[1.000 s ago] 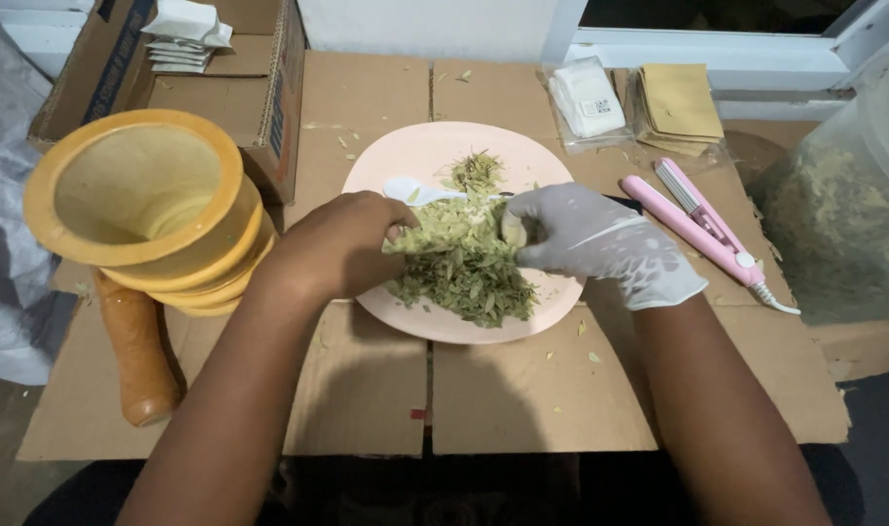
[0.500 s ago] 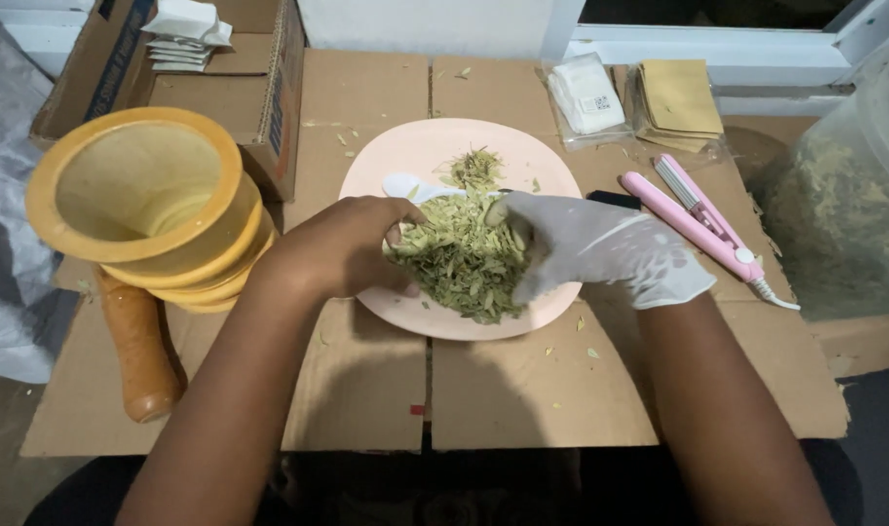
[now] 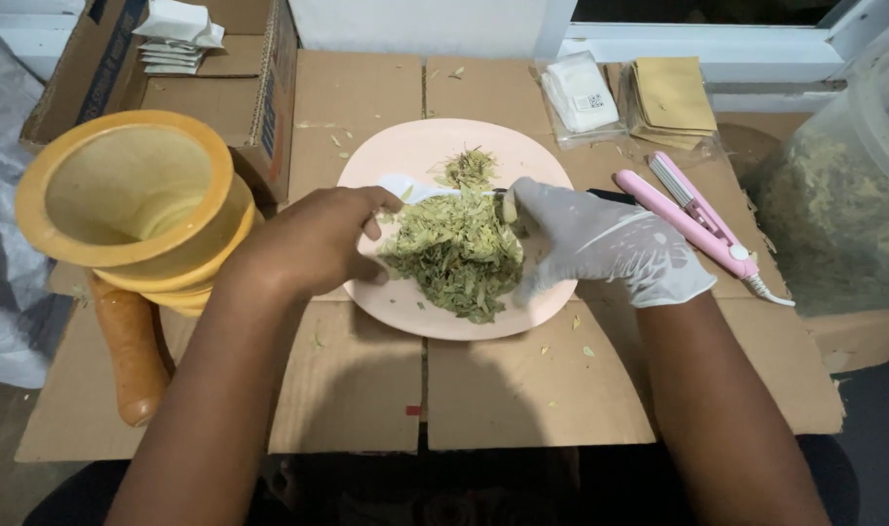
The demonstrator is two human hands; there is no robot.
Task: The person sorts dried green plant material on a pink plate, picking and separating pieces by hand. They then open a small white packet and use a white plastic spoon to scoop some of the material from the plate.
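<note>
A heap of dried green leaves [image 3: 459,253] is kept at the middle of a pink plate [image 3: 415,146]. It is penned between the bare left hand [image 3: 313,244], curled at the plate's left rim and pinching a white packet [image 3: 402,187], and the gloved right hand [image 3: 600,244], half-closed against the heap, seemingly to stop spilling onto the cardboard [image 3: 503,390].

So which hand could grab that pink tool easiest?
Probably the right hand, the gloved one. It rests on the plate beside the dried leaves, on the same side as the pink tool. The left hand sits farther away.
</note>
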